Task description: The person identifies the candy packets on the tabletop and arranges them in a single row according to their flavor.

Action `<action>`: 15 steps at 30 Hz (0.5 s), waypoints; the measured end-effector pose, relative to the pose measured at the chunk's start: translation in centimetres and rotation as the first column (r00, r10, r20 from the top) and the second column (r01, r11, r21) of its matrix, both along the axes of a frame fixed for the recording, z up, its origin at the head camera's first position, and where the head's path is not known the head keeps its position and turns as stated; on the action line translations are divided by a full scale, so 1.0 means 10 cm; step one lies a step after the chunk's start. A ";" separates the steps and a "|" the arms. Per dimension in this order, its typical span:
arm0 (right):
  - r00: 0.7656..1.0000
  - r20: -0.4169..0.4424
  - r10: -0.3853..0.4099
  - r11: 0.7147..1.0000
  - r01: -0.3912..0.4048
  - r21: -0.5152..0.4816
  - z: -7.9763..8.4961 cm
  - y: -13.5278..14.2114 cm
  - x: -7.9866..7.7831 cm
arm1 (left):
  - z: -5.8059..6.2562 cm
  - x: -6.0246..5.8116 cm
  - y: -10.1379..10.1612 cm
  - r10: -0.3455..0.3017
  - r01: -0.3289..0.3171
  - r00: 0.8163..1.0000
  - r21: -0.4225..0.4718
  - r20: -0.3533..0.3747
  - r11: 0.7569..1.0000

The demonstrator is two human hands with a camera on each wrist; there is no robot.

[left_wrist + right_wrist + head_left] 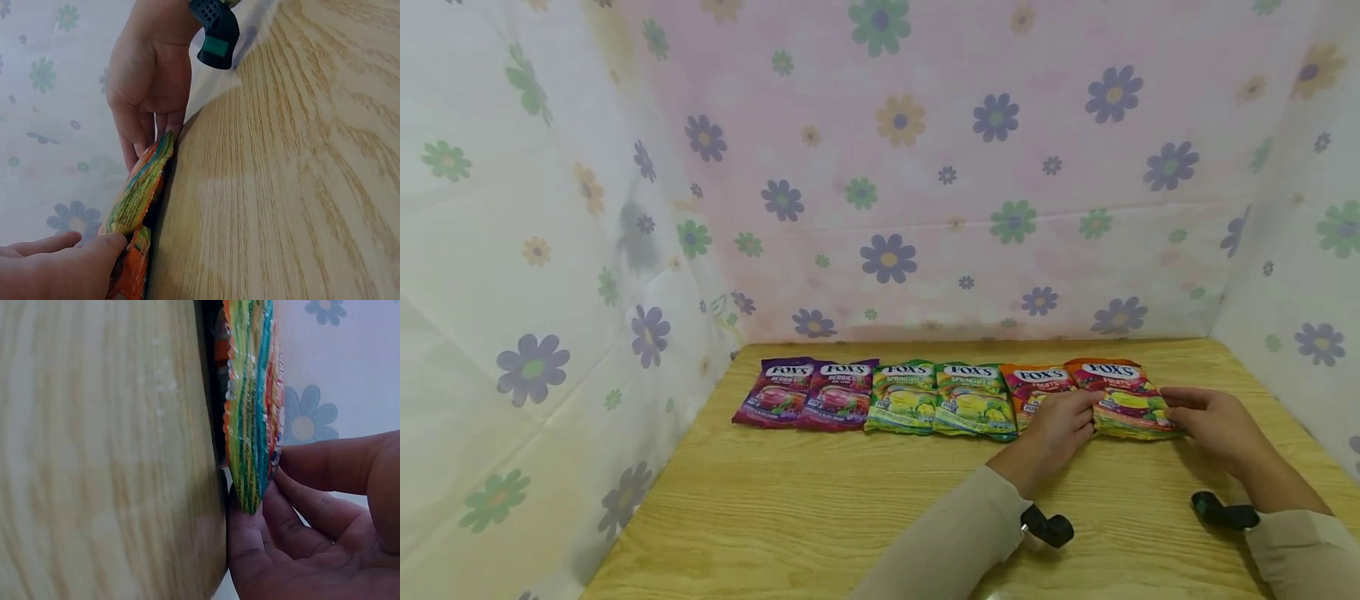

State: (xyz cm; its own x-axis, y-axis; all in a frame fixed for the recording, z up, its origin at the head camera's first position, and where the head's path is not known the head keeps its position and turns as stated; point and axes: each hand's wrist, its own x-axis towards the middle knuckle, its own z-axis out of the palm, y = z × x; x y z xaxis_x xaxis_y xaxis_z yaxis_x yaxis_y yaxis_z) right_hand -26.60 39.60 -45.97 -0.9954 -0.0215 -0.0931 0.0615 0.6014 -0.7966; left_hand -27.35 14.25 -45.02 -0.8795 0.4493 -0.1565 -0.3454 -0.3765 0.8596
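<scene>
At the right end of a row of candy bags lies an orange-red FOX'S Fruits candy bag. My left hand holds its lower left edge, thumb against the wrapper in the left wrist view. On the opposite side, my right hand pinches the right edge; the right wrist view shows the thumb above and fingertips under the bag's end. The left part of this bag overlaps another Fruits candy bag, which my left hand partly covers.
Leftward along the row lie two green Spring Tea bags and two purple Berries bags. All rest near the back edge of the wooden table. Flowered cloth walls in the back and both sides. A dark wrist-camera mount sticks out by each sleeve.
</scene>
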 end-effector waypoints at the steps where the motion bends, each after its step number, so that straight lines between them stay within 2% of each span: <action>1: 1.000 0.000 0.001 1.000 -0.001 0.004 0.00 0.01 0.00 | 0.00 0.00 0.00 -0.006 0.006 1.000 0.000 -0.005 1.000; 8: 1.000 -0.006 0.018 1.000 -0.018 0.000 -0.02 0.07 0.00 | 0.01 0.03 0.00 -0.003 0.003 1.000 -0.015 -0.024 1.000; 15: 0.999 -0.042 0.000 1.000 0.001 0.029 -0.03 0.08 0.03 | 0.01 0.07 -0.06 -0.020 0.019 0.999 -0.014 -0.038 1.000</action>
